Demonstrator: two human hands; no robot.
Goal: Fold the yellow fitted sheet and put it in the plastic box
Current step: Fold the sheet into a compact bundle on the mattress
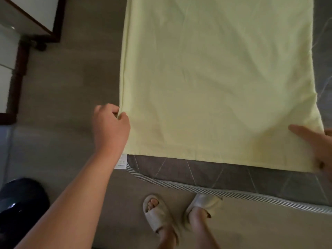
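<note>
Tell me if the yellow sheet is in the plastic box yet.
No, the yellow sheet lies spread on the mattress, left hand pinching its edge.

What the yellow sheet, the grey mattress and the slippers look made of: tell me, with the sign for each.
Pale yellow fitted sheet: thin woven cloth, probably cotton, matte; soft creases. Grey mattress: quilted fabric, stitched diagonal lines, striped corded edge piping. Beige open-toe slippers: probably moulded foam or rubber; smooth, seamless, matte.
</note>
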